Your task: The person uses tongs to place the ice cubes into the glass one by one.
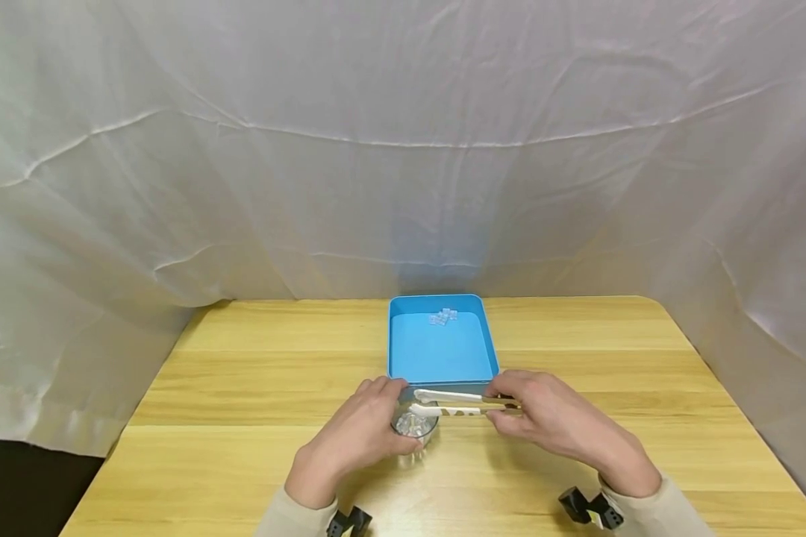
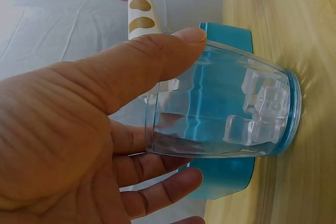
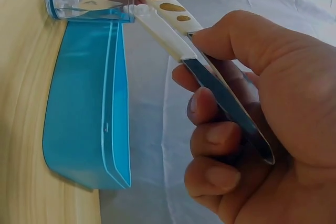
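Observation:
My left hand (image 1: 359,429) holds a clear plastic cup (image 2: 220,80) near its rim, thumb on one side and fingers on the other. The cup stands upright on the table, with several clear ice-like cubes (image 2: 257,129) at its bottom. In my right hand (image 1: 554,418) is a pair of tongs (image 1: 458,411), gripped by the metal arms between thumb and fingers. Their white tips, one arm marked with brown patches, reach in at the cup's mouth. Whether a cube is between the tips, I cannot tell.
Just behind the cup sits a blue rectangular tray (image 1: 436,365), with a small cluster of clear cubes (image 1: 443,316) towards its far side. The wooden table (image 1: 275,373) ends at a hanging grey-white curtain (image 1: 403,186) at the back and sides.

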A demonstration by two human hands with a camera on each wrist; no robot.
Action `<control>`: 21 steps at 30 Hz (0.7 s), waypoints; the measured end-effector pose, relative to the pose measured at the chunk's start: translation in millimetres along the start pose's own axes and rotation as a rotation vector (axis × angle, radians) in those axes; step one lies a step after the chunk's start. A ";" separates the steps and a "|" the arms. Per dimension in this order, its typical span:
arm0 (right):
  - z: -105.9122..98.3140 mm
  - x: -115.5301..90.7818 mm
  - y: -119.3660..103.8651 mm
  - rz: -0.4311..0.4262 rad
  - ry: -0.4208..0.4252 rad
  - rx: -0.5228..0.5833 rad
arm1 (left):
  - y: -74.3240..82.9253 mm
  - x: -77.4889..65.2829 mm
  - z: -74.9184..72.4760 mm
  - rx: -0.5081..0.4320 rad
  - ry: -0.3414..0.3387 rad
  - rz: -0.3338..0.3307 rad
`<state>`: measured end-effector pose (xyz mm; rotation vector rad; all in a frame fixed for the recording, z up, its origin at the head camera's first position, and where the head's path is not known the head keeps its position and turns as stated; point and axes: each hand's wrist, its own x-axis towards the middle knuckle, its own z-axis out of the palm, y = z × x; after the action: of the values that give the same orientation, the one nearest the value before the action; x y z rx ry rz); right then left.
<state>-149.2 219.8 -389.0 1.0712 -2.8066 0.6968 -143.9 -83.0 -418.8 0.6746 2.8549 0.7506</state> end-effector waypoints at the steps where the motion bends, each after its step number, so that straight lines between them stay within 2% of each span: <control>1: -0.6 -0.1 0.2 -0.005 0.002 0.002 | -0.2 -0.2 0.2 -0.001 -0.001 -0.001; 5: -3.4 -0.2 1.7 0.005 0.010 0.014 | -0.5 -1.1 1.0 -0.002 0.001 -0.003; 9: -4.9 0.7 4.4 0.066 0.047 0.066 | 0.1 -1.2 1.5 0.004 0.017 0.008; 16: -1.9 6.3 13.6 0.203 0.209 0.061 | 1.6 -0.4 2.3 -0.002 0.029 0.016; 21: 4.5 14.6 27.6 0.243 0.328 0.011 | 1.6 0.0 3.2 -0.009 0.028 0.012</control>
<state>-177.6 226.9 -400.8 0.5575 -2.6660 0.8237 -142.5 -80.3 -420.8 0.6858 2.8733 0.7804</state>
